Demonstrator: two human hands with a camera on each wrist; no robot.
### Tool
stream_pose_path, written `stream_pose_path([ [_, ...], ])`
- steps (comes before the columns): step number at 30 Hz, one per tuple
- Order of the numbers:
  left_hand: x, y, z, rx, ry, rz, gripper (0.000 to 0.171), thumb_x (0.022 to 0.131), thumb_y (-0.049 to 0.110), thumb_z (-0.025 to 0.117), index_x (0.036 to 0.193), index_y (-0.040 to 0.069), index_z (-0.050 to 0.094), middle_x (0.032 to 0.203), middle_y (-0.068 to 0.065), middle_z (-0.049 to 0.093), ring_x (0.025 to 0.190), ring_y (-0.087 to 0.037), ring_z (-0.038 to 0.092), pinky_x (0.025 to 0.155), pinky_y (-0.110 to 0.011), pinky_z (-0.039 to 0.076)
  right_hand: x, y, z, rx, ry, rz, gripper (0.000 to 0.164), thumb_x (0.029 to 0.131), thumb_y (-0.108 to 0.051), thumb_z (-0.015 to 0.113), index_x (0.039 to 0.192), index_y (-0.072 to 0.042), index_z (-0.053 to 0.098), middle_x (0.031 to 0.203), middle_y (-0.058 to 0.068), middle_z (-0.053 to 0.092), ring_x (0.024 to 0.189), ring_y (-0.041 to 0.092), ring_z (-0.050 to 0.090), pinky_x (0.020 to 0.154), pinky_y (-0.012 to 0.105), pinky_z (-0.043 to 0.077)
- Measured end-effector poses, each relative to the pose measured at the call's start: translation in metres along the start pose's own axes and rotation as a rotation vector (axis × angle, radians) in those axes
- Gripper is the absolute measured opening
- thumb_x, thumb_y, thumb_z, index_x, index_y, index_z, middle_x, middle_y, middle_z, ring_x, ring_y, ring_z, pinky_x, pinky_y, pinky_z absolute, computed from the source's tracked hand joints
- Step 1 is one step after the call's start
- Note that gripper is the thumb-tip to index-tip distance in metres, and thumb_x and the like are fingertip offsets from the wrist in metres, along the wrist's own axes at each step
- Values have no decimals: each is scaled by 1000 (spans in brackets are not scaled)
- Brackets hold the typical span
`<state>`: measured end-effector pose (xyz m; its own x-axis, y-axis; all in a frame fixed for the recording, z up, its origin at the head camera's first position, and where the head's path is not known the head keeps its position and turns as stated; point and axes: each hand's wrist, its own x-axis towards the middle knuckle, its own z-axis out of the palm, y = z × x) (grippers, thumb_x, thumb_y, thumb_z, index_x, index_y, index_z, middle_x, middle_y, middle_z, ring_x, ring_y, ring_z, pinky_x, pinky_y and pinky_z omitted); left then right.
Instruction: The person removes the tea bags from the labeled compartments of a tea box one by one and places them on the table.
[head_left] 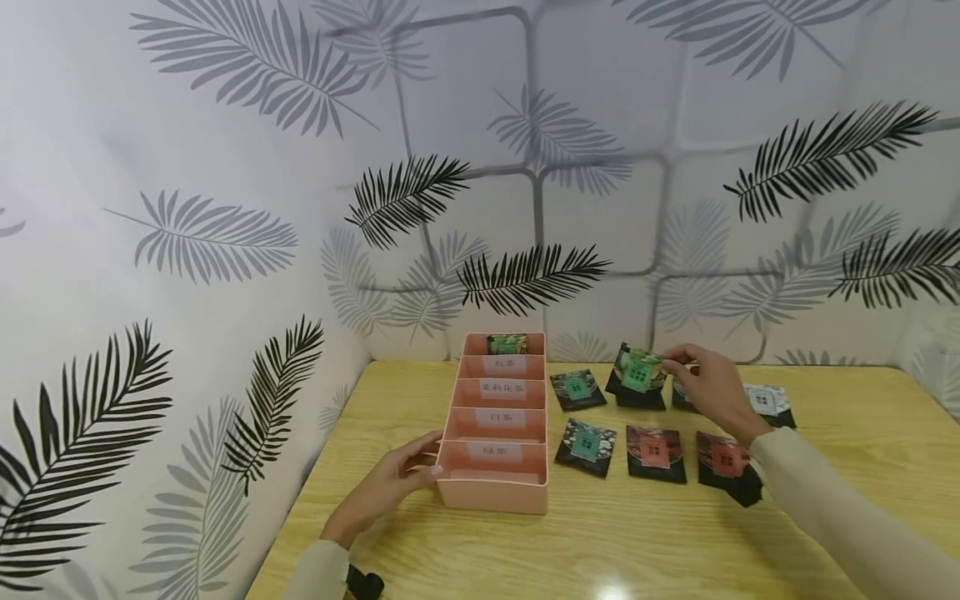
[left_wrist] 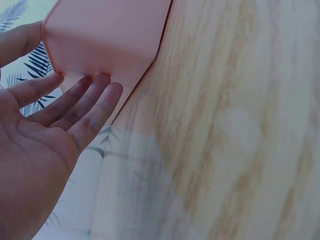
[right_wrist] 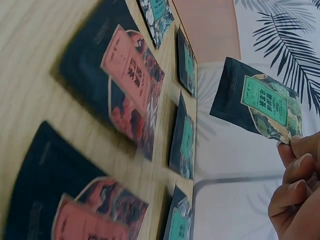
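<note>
My right hand (head_left: pixel 708 387) pinches a black tea sachet with a green label (head_left: pixel 640 372) by one edge, lifted above the table. The right wrist view shows this sachet (right_wrist: pixel 257 100) hanging from my thumb and fingertips. A pink box (head_left: pixel 493 497) with labelled compartments stands to its left, and a green sachet (head_left: pixel 507 344) lies in the rearmost compartment. At the box's front left corner rests my left hand (head_left: pixel 390 479). In the left wrist view, its loosely extended fingers (left_wrist: pixel 102 107) touch the box wall.
Right of the box lie several sachets: green-labelled ones (head_left: pixel 577 390) (head_left: pixel 586 447), red-labelled ones (head_left: pixel 656 453) (head_left: pixel 727 467), and a white-labelled one (head_left: pixel 767 402). The wooden table (head_left: pixel 585 542) meets a leaf-patterned wall (head_left: pixel 600 217) behind. A black object (head_left: pixel 365 583) sits by my left sleeve.
</note>
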<state>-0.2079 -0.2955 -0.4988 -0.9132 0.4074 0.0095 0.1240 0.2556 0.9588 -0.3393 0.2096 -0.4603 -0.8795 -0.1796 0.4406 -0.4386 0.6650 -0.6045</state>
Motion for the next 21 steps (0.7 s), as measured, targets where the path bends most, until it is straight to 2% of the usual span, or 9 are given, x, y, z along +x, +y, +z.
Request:
stream_pose_path([
  [4, -1, -1, 0, 0, 3, -6, 60, 107, 23, 60, 162, 16, 36, 147, -13, 53, 132, -33, 51, 99, -31, 51, -8, 7, -7, -6, 10, 12, 26, 107, -26, 59, 120, -7, 71, 105, 13, 71, 86, 32, 68, 68, 44, 55],
  [8, -2, 0, 1, 1, 5, -8, 60, 107, 24, 60, 162, 16, 36, 148, -13, 52, 132, -33, 51, 99, -32, 51, -19, 13, -16, 2, 12, 28, 29, 109, -27, 57, 121, -5, 70, 107, 16, 69, 94, 39, 70, 73, 53, 57],
  [12, -2, 1, 1, -5, 2, -3, 61, 107, 24, 60, 162, 15, 35, 148, -13, 52, 132, -33, 51, 99, -32, 52, -27, 18, -26, -6, 9, 44, 31, 109, -28, 55, 124, -4, 68, 109, 18, 68, 93, 41, 70, 65, 43, 56],
  [15, -1, 0, 0, -11, -3, 5, 61, 107, 23, 59, 162, 14, 34, 148, -15, 52, 132, -34, 51, 99, -32, 52, -32, 22, -32, -25, 27, 35, 30, 109, -26, 56, 124, -3, 69, 109, 18, 68, 88, 31, 70, 63, 34, 54],
  [18, 0, 0, 0, -11, -6, 14, 62, 107, 23, 59, 162, 13, 33, 148, -16, 51, 132, -35, 51, 99, -31, 51, -38, 26, -38, -26, 38, 34, 29, 109, -25, 57, 122, -3, 69, 106, 18, 69, 72, 21, 66, 58, 31, 50],
  [21, 0, 0, 0, -7, -8, 18, 62, 107, 23, 60, 162, 12, 33, 148, -16, 51, 132, -35, 51, 99, -31, 51, -44, 30, -43, -22, 29, 48, 28, 109, -26, 56, 120, -4, 70, 104, 16, 69, 67, 21, 64, 54, 29, 46],
])
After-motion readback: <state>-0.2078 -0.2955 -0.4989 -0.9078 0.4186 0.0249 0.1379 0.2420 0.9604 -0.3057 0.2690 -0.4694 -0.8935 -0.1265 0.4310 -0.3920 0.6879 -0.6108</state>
